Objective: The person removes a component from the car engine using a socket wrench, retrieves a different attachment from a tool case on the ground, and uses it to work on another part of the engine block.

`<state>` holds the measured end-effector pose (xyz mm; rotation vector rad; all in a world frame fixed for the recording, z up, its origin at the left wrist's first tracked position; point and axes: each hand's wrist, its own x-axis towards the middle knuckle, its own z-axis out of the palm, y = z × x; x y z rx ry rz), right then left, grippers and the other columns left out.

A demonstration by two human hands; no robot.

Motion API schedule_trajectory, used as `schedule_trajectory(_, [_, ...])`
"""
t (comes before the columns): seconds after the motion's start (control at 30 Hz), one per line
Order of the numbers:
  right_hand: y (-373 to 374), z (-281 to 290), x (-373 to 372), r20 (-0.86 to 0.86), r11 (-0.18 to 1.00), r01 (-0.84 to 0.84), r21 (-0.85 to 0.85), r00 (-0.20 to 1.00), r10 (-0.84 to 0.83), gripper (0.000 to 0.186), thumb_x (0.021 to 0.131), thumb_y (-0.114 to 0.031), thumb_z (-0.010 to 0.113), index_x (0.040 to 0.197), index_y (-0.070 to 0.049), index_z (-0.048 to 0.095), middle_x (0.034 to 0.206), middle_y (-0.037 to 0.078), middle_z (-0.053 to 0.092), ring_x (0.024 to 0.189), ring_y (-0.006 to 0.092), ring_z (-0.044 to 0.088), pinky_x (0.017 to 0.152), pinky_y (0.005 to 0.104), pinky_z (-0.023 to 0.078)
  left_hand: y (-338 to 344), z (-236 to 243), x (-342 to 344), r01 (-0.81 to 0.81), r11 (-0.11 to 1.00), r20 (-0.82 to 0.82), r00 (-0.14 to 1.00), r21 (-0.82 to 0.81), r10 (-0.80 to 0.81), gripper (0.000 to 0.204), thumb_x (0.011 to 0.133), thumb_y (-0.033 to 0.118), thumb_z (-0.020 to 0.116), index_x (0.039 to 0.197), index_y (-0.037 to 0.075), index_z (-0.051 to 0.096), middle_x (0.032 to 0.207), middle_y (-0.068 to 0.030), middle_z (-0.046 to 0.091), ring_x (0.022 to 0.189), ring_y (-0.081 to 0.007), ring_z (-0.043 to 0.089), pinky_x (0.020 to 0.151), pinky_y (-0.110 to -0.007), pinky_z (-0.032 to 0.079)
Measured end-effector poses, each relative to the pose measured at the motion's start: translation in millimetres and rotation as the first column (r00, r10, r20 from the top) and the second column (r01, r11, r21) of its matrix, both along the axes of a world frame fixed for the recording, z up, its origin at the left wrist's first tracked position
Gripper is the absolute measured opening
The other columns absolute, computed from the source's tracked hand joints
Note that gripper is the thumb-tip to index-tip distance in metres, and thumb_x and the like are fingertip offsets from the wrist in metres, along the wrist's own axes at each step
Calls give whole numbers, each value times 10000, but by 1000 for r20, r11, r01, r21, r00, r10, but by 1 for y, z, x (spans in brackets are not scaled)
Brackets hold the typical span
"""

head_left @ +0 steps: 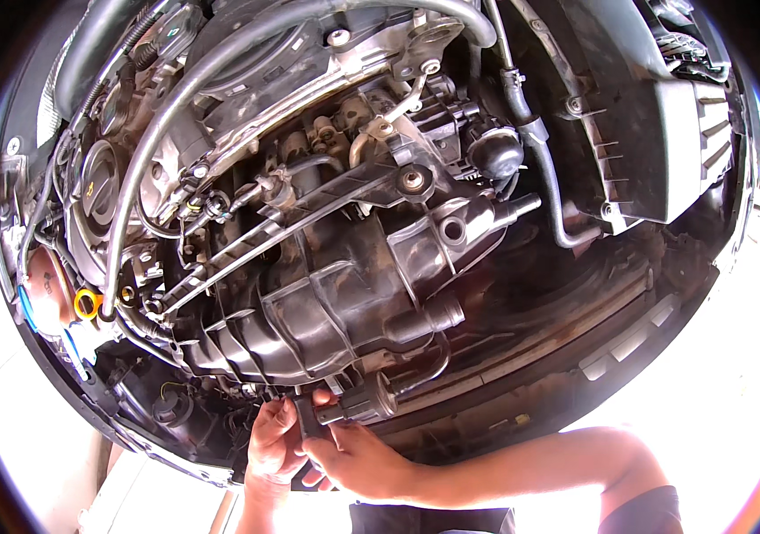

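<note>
Both my hands are low in the middle of an engine bay, just below the ribbed black plastic intake manifold (308, 313). My left hand (273, 440) has its fingers bent in a pinch against the left side of a short, dark, tube-like piece (306, 418). From the right, my right hand (357, 458) closes its fingers and thumb around that same piece. Right beside these fingers sits a black cylindrical part with a round metal-edged end (385, 394); a thin curved pipe (438, 363) rises from it. The fingers partly hide the held piece, and its lower end is out of sight.
A long grey hose (144, 147) arches over the engine. At the left are a yellow dipstick ring (88, 303) and a black oil cap (101, 182). A large black box (656, 133) fills the upper right. The car's front edge (487, 436) runs beneath my right forearm.
</note>
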<state>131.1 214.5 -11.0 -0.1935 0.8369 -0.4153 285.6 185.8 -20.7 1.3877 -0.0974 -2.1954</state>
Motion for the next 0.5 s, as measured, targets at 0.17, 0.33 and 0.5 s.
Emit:
schedule_trajectory(0.17, [-14, 11, -11, -71, 1000, 12, -22, 997, -14, 489, 905, -366, 573, 1082, 79, 476, 876, 171, 622, 664, 198, 671, 520, 298, 542, -6, 9, -20, -181, 983, -115, 976, 29, 183, 447, 932, 297, 557, 1146, -95, 549, 1061, -209, 624, 906, -270, 640, 772, -351, 539])
schedule_trajectory(0.33, [-8, 6, -5, -267, 923, -168, -348, 961, 74, 430, 913, -319, 565, 1061, 78, 493, 869, 167, 628, 648, 216, 665, 540, 323, 558, 2, -2, 2, 79, 995, 50, 996, -68, -76, 419, 941, 289, 546, 1106, -95, 572, 920, -161, 664, 745, -214, 663, 682, -315, 548])
schedule_trajectory(0.5, [-6, 6, -1, -48, 996, 35, 85, 998, -31, 428, 860, -242, 609, 1063, 111, 478, 831, 185, 628, 650, 205, 662, 553, 323, 550, -2, 2, 4, 5, 1000, -116, 993, 21, -2, 496, 940, 302, 518, 1214, -109, 470, 981, -206, 625, 718, -260, 647, 617, -339, 545])
